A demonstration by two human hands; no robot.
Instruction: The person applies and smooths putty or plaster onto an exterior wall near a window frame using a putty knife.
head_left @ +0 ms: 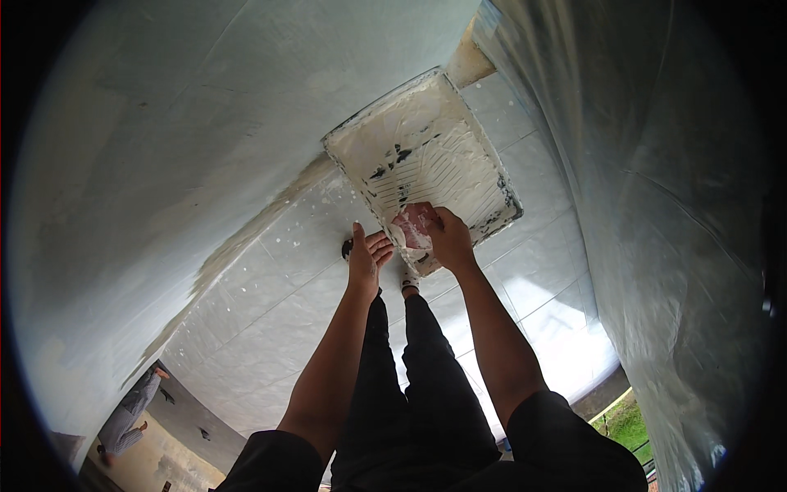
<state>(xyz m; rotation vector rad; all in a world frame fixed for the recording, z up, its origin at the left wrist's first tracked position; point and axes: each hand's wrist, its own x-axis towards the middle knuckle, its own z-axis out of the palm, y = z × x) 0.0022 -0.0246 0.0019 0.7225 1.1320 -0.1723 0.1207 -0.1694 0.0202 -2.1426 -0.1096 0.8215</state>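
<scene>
A paint tray with ribs lies in front of me, coated with thick cream-coloured paste and dark bare patches. My right hand pinches a flat reddish-pink piece over the tray's near end. White paste smears this piece; whether it is a scraper or spreader I cannot tell. Beside its left edge, my left hand has the thumb up and fingers stretched out, holding nothing visible. Whether those fingertips touch the piece or the tray's edge is unclear.
A pale wall rises on the left, and clear plastic sheeting hangs on the right. Grey floor tiles carry white spatters. Another person is at the lower left. Grass shows at the lower right.
</scene>
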